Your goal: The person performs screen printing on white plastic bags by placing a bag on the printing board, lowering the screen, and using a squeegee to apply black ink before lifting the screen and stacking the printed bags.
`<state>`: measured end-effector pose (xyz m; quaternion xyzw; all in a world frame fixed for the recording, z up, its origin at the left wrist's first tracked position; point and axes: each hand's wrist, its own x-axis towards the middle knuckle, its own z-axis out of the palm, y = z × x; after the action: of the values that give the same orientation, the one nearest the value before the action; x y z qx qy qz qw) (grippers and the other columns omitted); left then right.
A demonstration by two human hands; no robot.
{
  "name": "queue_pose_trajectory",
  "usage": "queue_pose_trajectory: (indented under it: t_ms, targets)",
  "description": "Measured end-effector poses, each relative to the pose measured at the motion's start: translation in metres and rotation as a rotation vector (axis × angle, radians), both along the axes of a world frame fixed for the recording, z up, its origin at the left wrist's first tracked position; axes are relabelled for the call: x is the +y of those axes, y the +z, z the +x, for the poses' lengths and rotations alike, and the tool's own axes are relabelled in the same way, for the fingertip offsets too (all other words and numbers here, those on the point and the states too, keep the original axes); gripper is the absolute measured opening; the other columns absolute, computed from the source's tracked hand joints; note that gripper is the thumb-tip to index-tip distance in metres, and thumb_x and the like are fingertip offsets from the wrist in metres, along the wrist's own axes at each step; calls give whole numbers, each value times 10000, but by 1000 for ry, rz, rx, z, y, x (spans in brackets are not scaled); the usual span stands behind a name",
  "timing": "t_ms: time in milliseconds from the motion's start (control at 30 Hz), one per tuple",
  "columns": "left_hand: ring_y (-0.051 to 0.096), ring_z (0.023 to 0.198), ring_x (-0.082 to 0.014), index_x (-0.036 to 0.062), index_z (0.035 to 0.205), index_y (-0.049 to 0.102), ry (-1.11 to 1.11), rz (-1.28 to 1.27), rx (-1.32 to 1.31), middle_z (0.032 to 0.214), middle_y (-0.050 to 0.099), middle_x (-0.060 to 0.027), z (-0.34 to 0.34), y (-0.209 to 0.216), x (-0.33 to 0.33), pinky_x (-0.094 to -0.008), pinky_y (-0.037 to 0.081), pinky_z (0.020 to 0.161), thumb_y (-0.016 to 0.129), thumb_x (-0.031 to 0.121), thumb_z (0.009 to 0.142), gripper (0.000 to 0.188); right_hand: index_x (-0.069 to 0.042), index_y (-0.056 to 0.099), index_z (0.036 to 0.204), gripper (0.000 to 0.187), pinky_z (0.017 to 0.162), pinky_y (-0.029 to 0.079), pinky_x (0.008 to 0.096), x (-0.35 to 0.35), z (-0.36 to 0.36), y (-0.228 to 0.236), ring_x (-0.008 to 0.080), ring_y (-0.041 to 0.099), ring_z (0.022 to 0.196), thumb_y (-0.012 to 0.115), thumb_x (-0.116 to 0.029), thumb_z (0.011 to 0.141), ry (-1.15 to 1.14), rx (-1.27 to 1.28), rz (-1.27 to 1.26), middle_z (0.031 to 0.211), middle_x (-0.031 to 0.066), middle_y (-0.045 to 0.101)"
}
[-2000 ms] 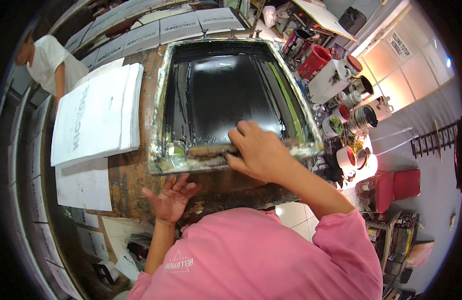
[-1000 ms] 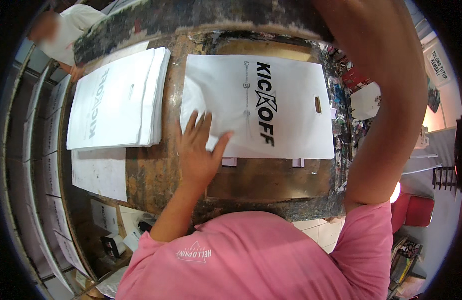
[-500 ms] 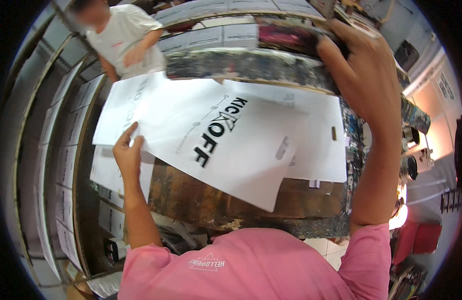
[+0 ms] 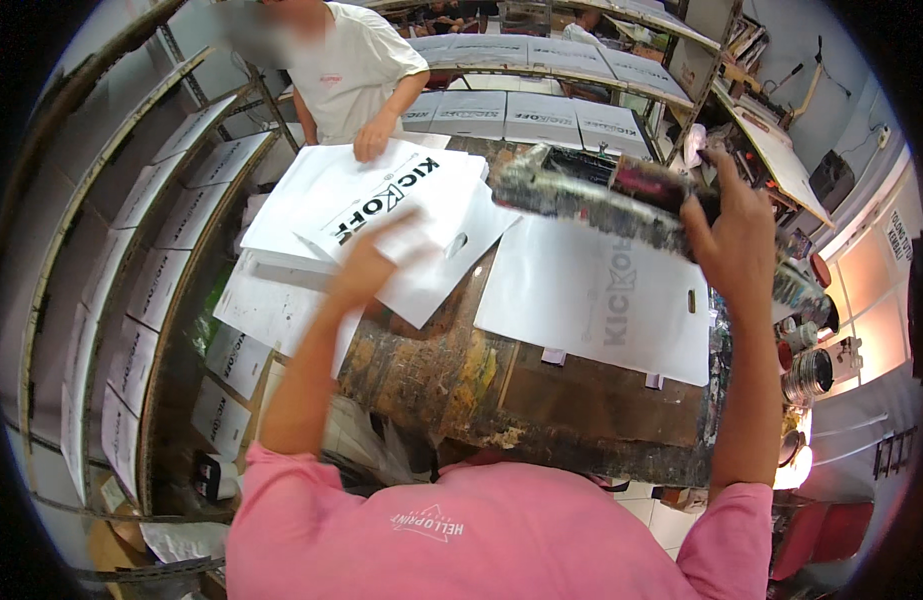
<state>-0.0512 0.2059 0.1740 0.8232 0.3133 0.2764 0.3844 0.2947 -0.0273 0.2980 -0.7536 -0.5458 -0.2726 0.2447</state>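
Observation:
Raised at a slant above the table, an ink-crusted screen-printing frame is gripped at its right end by my right hand. Below it lies a white bag with a slot-shaped handle hole and a grey-looking print. My left hand is smeared by motion in front of a stack of white printed bags at the left; its fingers do not show clearly. A co-worker's hand rests on the top bag of that stack. Another bag juts out from under it.
The stained wooden table fills the middle. Racks of printed white bags stand at the left and the back. Ink tins crowd the right side. A co-worker in a white shirt stands beyond the stack.
The printed bag has gone from mid-table to the stack at the left. My left hand has moved right and blurred. The co-worker's hand has come down on the stack.

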Motion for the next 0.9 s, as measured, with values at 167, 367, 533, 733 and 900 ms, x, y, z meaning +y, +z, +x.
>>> queue_pose_trajectory:
  t_ms: [167, 367, 533, 733, 900]
  targets:
    - [435, 1411, -402, -15, 1563, 176, -433, -993, -845, 1492, 434, -256, 58, -33, -154, -510, 325, 1207, 604, 629, 942, 992, 33, 468, 1449, 755, 974, 413, 483, -34, -37, -72, 378, 566, 1064, 707, -331, 832, 1, -20, -262, 1131, 201, 609]
    - [528, 1323, -367, -11, 1505, 339, -34, -1381, -728, 1420, 515, -241, 45, -120, -179, -492, 398, 1162, 387, 816, 927, 1009, -83, 710, 1046, 306, 858, 489, 509, -65, -28, -134, 387, 623, 968, 718, -339, 880, 273, 310, -698, 974, 160, 663]
    - [534, 1318, -368, -18, 1505, 354, -8, -1419, -684, 1396, 537, -254, 45, -174, -179, -503, 400, 1157, 333, 858, 908, 1060, -85, 687, 1043, 332, 771, 539, 471, -70, -40, -208, 341, 645, 903, 729, -368, 875, 308, 368, -564, 908, 130, 655]
    - [539, 1313, -383, -63, 1478, 347, 22, -1400, -669, 1371, 552, -275, 40, -184, -187, -557, 387, 1163, 338, 868, 894, 1099, -73, 626, 1063, 390, 752, 540, 437, -42, -21, -234, 317, 608, 912, 812, -261, 776, 286, 252, -542, 957, 95, 599]
    - [529, 1331, -401, -110, 1457, 353, -34, -1418, -653, 1393, 544, -291, 28, -191, -184, -589, 373, 1165, 341, 893, 852, 1171, -110, 617, 1057, 366, 708, 543, 441, 56, 57, -254, 306, 604, 904, 798, -284, 791, 247, 139, -469, 941, 78, 581]
